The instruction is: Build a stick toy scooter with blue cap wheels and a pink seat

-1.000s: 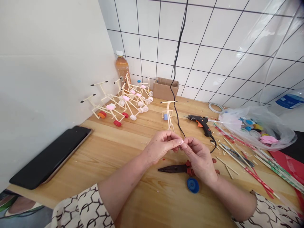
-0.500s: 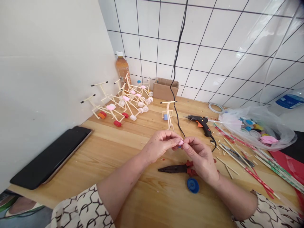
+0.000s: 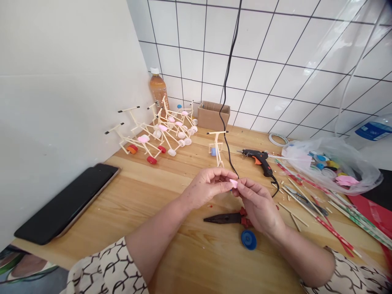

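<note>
My left hand (image 3: 206,187) and my right hand (image 3: 257,204) meet above the wooden table (image 3: 147,196), fingertips pinched together on a small pink piece (image 3: 233,183). Black pliers with red handles (image 3: 226,217) lie just beneath my hands. A blue bottle cap (image 3: 248,239) rests on the table below my right wrist. A partly built stick frame with a blue cap (image 3: 216,148) stands just beyond my hands.
Several stick bicycles with cap wheels (image 3: 156,134) are grouped at the back left beside a tea bottle (image 3: 158,87) and a cardboard box (image 3: 213,114). A glue gun (image 3: 259,157), loose sticks (image 3: 306,204), a plastic bag of caps (image 3: 333,165) and a tape roll (image 3: 278,139) lie right. A phone (image 3: 65,201) lies left.
My hands stayed together; the fingers shifted slightly, turning the pink piece so more of it shows. The view tilted down a little.
</note>
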The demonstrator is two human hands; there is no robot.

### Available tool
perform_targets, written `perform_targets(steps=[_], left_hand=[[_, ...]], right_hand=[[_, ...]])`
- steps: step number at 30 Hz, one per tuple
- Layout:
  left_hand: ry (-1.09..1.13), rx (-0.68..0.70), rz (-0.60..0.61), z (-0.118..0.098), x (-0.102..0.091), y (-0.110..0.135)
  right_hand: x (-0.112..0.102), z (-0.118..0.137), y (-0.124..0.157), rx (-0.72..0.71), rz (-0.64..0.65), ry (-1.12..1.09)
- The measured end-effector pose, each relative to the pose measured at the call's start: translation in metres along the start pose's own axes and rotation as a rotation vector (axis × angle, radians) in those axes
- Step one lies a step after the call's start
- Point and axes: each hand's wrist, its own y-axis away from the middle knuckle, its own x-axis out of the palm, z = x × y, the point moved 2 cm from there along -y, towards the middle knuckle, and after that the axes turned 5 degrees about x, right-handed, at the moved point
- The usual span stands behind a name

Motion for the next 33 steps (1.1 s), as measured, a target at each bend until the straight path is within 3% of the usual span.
perform_targets(steps=[8,19,26,33], left_hand=[[0.069,0.005,0.113,0.0008,-0.0024,-0.0007],[0.134,-0.031,0.122,0.0018,-0.0009,0.0000],[0.122,-0.016,0.140,-0.0002,-0.0025,0.0003],[0.029,0.002,0.074,-0.0015,-0.0063,-0.0003]], right_hand=[[0.0039,0.0028,0.0020,0.065,0.122,-0.172],[0.0068,0.0029,0.0037,0.085,0.174,-0.199],[0.0035,0.0006,0.0033,0.045,0.164,-0.104],[-0.0029,0.0043,0.0036,-0.073,0.123,0.102]])
